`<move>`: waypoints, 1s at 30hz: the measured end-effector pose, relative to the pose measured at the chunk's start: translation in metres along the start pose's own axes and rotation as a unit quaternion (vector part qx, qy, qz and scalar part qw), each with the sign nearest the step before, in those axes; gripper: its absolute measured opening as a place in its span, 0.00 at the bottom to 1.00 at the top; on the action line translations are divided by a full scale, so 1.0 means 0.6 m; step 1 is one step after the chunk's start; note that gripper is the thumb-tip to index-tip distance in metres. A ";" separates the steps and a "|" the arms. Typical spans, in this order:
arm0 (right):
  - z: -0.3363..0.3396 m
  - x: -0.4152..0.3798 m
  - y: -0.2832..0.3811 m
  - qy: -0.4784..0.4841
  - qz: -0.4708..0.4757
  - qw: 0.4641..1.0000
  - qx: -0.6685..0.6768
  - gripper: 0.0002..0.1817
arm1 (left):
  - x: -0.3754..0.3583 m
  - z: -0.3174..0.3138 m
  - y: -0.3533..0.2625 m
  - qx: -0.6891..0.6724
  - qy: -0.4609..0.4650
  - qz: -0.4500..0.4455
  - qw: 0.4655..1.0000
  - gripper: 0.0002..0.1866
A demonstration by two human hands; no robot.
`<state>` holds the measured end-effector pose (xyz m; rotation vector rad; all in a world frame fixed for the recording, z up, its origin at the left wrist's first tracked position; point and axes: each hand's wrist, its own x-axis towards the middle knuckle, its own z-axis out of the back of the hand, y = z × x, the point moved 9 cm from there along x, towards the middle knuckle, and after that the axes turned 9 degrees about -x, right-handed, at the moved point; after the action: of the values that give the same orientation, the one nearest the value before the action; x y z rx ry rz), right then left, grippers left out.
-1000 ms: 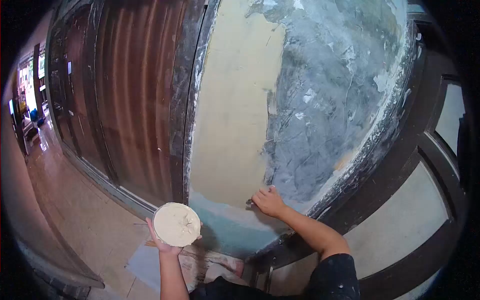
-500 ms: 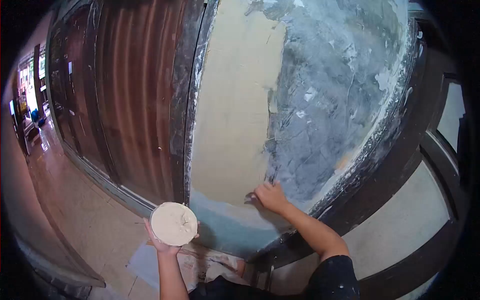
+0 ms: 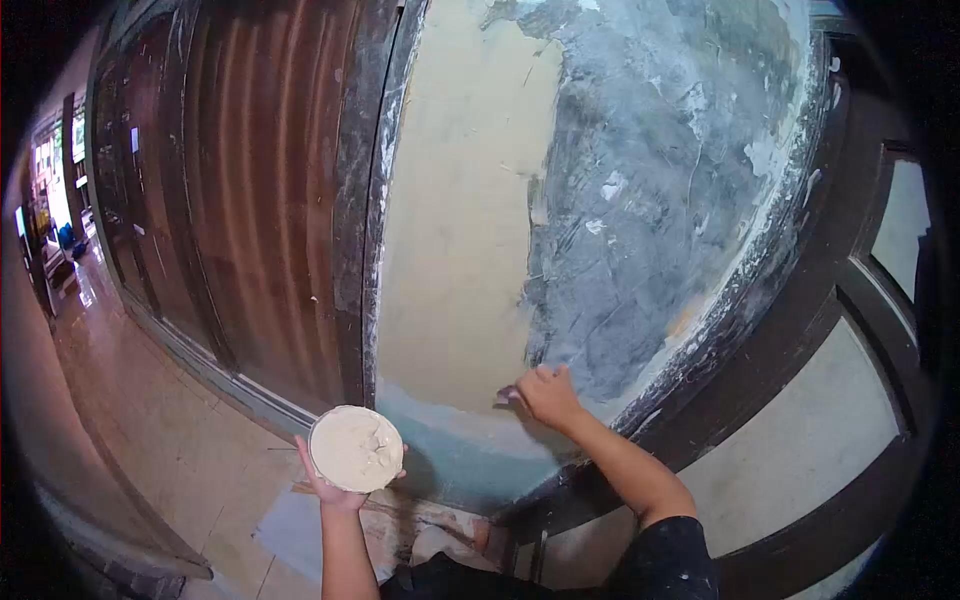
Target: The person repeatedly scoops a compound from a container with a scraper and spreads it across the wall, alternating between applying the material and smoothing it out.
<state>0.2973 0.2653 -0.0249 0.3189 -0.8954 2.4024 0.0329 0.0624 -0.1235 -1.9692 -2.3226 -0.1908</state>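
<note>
My left hand [image 3: 338, 492] holds a round tub [image 3: 356, 449] from below, its palm and fingers around the side. Cream-coloured putty fills the tub, its surface scooped and uneven. My right hand [image 3: 550, 398] is closed around a small putty knife [image 3: 507, 396], most of which the fingers hide. The blade lies close against the lower part of the wall, near the bottom edge of a smooth cream putty strip [image 3: 465, 230]. To the right of that strip is rough grey wall [image 3: 640, 220], and below it a greenish band [image 3: 470, 455].
A dark wooden door with brown ridged panels [image 3: 270, 200] stands left of the wall. Dark framing with pale panels [image 3: 800, 450] curves along the right. A pale sheet [image 3: 310, 530] lies on the tiled floor [image 3: 160, 390] near my feet.
The tub and my left hand have shifted slightly to the right. My right hand stays low on the wall with the putty knife, its wrist slightly turned. The view has moved a little.
</note>
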 end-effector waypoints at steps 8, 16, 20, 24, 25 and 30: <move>0.271 0.127 -0.206 -0.260 -0.229 0.937 -0.054 0.15 | 0.014 -0.019 0.027 -0.003 0.022 0.025 0.999 0.58; 0.285 0.103 -0.125 -0.187 -0.168 0.890 0.382 0.12 | 0.023 -0.080 0.084 0.010 0.044 0.069 0.997 0.58; 0.307 0.080 0.018 -0.168 0.102 0.953 0.229 0.13 | 0.032 -0.130 0.113 0.000 0.061 0.101 0.993 0.59; 0.369 0.053 0.079 -0.205 0.191 0.952 0.126 0.13 | 0.036 -0.154 0.123 0.035 0.066 0.093 0.993 0.58; 0.375 0.052 0.081 -0.204 0.189 0.952 0.125 0.13 | 0.038 -0.151 0.123 0.042 0.055 0.085 0.994 0.56; 0.388 0.039 0.094 -0.233 0.214 0.943 0.100 0.14 | 0.041 -0.164 0.129 0.013 0.053 0.088 0.995 0.57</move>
<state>0.2524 0.0857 0.1287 0.8813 -1.0019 2.8901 0.1040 0.0834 -0.0197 -2.0840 -2.0639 -0.2443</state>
